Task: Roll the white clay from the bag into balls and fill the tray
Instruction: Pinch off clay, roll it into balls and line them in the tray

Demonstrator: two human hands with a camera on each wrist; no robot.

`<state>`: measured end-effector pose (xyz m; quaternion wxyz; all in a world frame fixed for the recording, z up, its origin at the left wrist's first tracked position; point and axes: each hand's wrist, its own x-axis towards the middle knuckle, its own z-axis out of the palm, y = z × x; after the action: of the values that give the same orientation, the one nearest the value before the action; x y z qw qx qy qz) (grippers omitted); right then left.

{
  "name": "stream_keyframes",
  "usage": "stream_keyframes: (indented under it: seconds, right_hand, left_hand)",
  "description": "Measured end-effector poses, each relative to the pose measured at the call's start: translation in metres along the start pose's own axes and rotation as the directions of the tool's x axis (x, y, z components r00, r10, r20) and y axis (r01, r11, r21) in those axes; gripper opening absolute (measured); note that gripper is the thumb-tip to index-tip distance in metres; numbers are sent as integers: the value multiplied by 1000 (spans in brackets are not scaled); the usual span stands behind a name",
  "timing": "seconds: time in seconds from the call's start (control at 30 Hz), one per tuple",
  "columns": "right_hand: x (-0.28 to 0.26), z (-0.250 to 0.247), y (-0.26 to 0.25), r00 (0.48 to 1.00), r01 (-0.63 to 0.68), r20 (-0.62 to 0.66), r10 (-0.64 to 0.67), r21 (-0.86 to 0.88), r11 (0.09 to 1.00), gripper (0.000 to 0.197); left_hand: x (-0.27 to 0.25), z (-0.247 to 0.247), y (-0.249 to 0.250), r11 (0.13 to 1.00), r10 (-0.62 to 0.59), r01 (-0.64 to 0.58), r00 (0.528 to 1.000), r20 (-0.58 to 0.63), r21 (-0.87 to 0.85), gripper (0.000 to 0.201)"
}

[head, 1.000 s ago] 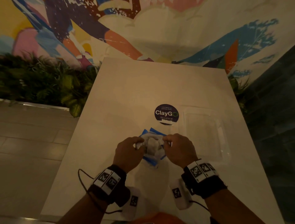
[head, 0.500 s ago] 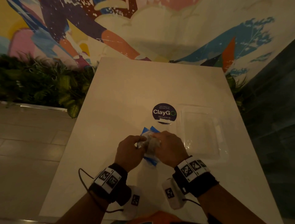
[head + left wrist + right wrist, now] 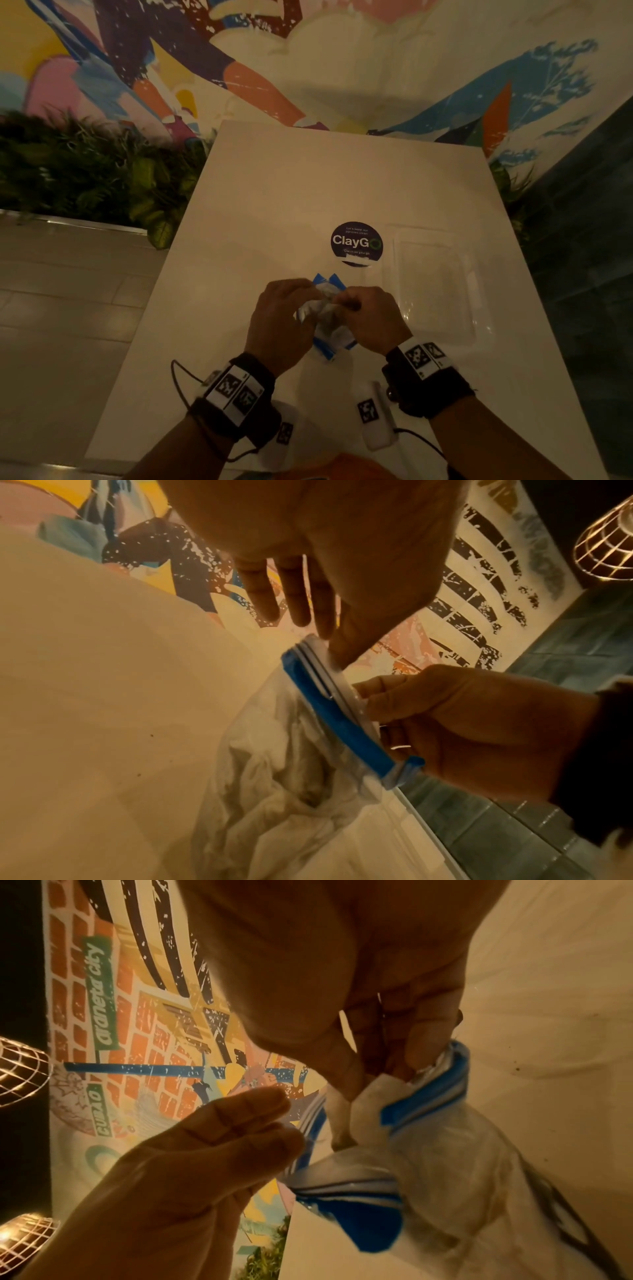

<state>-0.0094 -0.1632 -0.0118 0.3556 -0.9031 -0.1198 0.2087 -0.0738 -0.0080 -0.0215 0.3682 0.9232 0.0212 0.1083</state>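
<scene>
Both hands hold the bag point(image 3: 328, 322) just below the round sticker point(image 3: 356, 242): left hand point(image 3: 278, 322), right hand point(image 3: 371, 318). The clear tray point(image 3: 479, 308) sits right of the sticker.

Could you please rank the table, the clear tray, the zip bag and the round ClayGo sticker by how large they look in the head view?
1. Table, by far the largest.
2. Clear tray.
3 and 4. Zip bag and ClayGo sticker: unsure, because both hands cover much of the bag.
</scene>
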Motion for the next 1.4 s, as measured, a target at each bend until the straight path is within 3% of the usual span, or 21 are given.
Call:
stream_keyframes:
  seconds: [0.07,0.13,0.33,0.43,0.6,0.73,0.83,0.97,1.07,1.17,1.3,1.4]
  right_hand:
    - [0,-1,0,1000,19,-2,-19,18,1000,19]
    - [0,-2,-1,999,35,3,-35,25,999,25]
    - [-1,-3,-8,992,100,-88,-87,169,980,11]
    - [-1,-3,-9,991,103,-107,-82,211,972,3]
    - [1,-2,-5,994,86,-87,-60,342,936,17]
    - [3,-2,-3,989,123,-117,-89,338,933,17]
    - [3,-4,-4,987,148,-102,-121,323,935,21]
    - [3,-3,-7,993,92,-103,-54,403,911,23]
    - [4,-3,-4,996,57,-88,-34,277,959,13]
    - [5,-1,1,997,56,-50,-51,105,993,17]
    - [3,2,1,996,87,13,-86,-120,989,19]
    - [3,6,0,996,92,27,-88,-196,976,17]
  left_hand:
    - [2,0,6,1000,15,-15,995,101,-1,34]
    - [4,0,10,994,-61,73,987,148,-75,37]
    - [7,-3,12,982,-144,156,983,115,-108,31]
    - [11,-7,17,970,-190,204,975,113,-131,14]
    - [12,0,2,940,-256,287,951,171,-185,10]
    - [12,0,2,933,-203,252,958,203,-258,5]
    - [11,-1,2,933,-181,222,969,165,-281,8]
    - [13,4,-6,915,-269,276,961,67,-293,10]
    - [14,5,-9,863,-348,329,937,23,-383,14]
    - [13,5,-9,845,-381,347,924,-4,-407,9]
    - [12,7,-14,853,-373,349,928,15,-388,15]
    - [11,9,-17,868,-357,346,933,36,-357,12]
